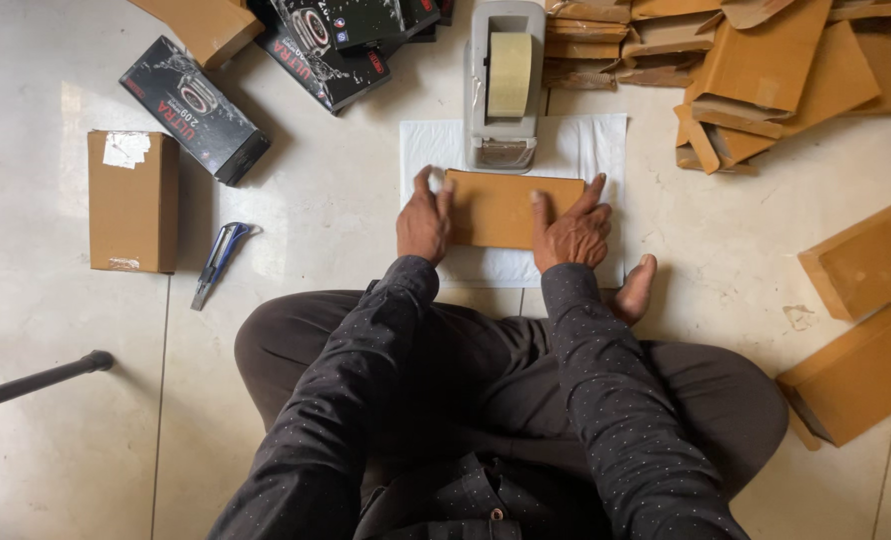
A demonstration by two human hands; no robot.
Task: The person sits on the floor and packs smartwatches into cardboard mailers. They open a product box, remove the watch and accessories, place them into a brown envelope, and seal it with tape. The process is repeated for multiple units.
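Head view: a person sits cross-legged on a pale tiled floor point(326, 200), both hands pressed on a flat brown box point(501, 205) that lies on a white sheet point(586, 150) just in front of the knees. The left hand point(425, 222) curls over the box's left end, fingers bent around the edge. The right hand point(574, 232) lies open and flat on the box's right part, fingers spread toward its far corner. Just beyond the box, touching the sheet's far side, stands a grey tape dispenser point(506, 85) holding a roll of tan tape. To the left on the floor lie a blue-handled cutter point(221, 258), a sealed brown carton point(133, 200) and several black printed boxes point(196, 110). A heap of folded brown cartons point(756, 70) fills the upper right, with two more brown boxes point(866, 320) well apart at the right edge. A bare foot point(636, 290) shows beside the right wrist.
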